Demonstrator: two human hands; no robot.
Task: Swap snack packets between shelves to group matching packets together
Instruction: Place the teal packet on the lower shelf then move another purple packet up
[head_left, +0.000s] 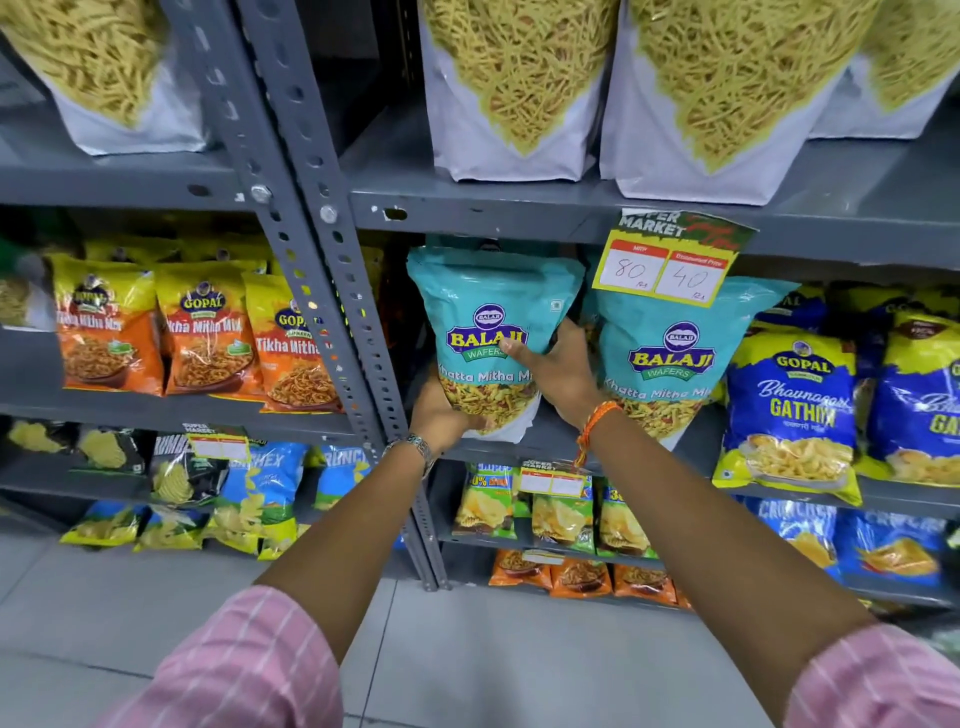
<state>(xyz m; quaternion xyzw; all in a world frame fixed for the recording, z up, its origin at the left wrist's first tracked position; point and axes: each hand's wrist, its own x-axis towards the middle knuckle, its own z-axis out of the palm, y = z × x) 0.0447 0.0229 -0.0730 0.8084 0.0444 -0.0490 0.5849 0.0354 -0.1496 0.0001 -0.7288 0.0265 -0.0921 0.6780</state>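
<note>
A teal Balaji Khatta Mitha Mix packet (488, 312) stands upright at the left end of the grey middle shelf (550, 441). My left hand (441, 413) cups its bottom left corner. My right hand (558, 366) grips its right edge, thumb across the front. A second matching teal Balaji packet (675, 358) stands just to the right, touching my right hand. Orange Gopal Tikha Mitha Mix packets (208, 332) fill the neighbouring bay to the left. Blue Gopal Gathiya packets (795, 410) stand to the right.
A slotted steel upright (332, 291) divides the two bays. A yellow price tag (670, 265) hangs from the shelf above. Large sev bags (519, 88) sit on the top shelf. Chip packets (561, 514) fill the lower shelves. Grey floor tiles lie below.
</note>
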